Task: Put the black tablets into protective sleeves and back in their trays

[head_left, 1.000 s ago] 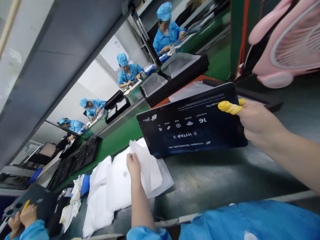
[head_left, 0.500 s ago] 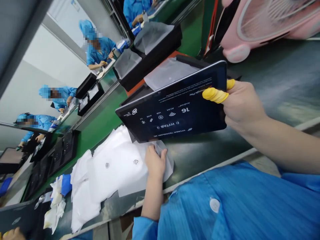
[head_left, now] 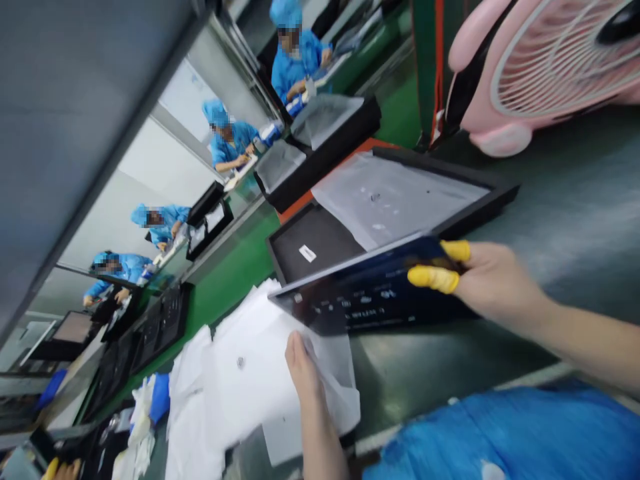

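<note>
My right hand [head_left: 480, 283], with yellow finger cots on two fingers, grips a dark tablet [head_left: 360, 293] by its right edge. The tablet is tilted nearly flat, its printed screen film facing me, and its left end hangs over the white bags. My left hand [head_left: 303, 363] is closed on the edge of the top white foam bag [head_left: 260, 373] of a pile lying on the dark bench. The fingers pinch the bag's opening just below the tablet's lower left corner.
A black tray [head_left: 480, 203] lined with a clear sheet sits behind the tablet, beside a smaller black tray [head_left: 310, 250]. A pink fan [head_left: 545, 67] stands at the upper right. Co-workers in blue [head_left: 295, 57] sit along the green conveyor [head_left: 230, 280] with more trays.
The tablet has tipped from facing me to nearly flat and dropped toward the bags. My left hand has moved along the bag and lifted its edge. The camera view has swung.
</note>
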Demonstrator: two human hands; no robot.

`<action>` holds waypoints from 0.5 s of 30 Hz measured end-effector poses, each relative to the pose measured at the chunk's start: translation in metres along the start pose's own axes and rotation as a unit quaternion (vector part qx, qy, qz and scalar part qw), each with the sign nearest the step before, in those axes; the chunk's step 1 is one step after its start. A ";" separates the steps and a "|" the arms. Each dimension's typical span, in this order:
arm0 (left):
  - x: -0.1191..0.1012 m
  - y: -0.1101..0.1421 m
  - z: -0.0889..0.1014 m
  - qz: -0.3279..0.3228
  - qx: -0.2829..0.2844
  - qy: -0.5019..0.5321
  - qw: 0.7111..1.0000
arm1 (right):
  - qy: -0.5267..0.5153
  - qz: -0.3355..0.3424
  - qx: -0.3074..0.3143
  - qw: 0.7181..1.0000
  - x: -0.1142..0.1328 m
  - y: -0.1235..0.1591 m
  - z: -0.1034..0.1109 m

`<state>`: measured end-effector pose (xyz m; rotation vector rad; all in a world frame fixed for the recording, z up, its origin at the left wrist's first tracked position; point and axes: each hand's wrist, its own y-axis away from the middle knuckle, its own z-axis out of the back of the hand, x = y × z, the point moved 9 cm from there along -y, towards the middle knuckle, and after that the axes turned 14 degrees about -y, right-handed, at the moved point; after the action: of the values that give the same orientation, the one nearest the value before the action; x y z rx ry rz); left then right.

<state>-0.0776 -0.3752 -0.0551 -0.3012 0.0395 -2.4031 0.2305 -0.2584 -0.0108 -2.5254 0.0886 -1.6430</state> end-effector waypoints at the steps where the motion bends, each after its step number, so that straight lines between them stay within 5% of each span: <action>1: 0.000 -0.004 0.007 0.002 -0.022 0.032 0.999 | 0.003 0.002 0.040 0.999 -0.004 0.001 -0.009; 5: 0.010 -0.020 0.044 0.013 -0.106 0.193 0.975 | 0.050 0.095 0.144 0.984 -0.003 0.010 -0.033; 9: 0.028 -0.030 0.081 -0.022 -0.137 0.427 0.894 | 0.074 0.190 0.181 0.962 0.005 0.022 -0.043; 15: 0.027 -0.048 0.113 -0.094 -0.110 0.316 0.938 | 0.061 0.269 0.194 0.941 0.022 0.029 -0.053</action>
<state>-0.1027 -0.3502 0.0655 0.3986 0.5981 -2.5895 0.1916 -0.2937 0.0263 -1.8852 0.3878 -1.4179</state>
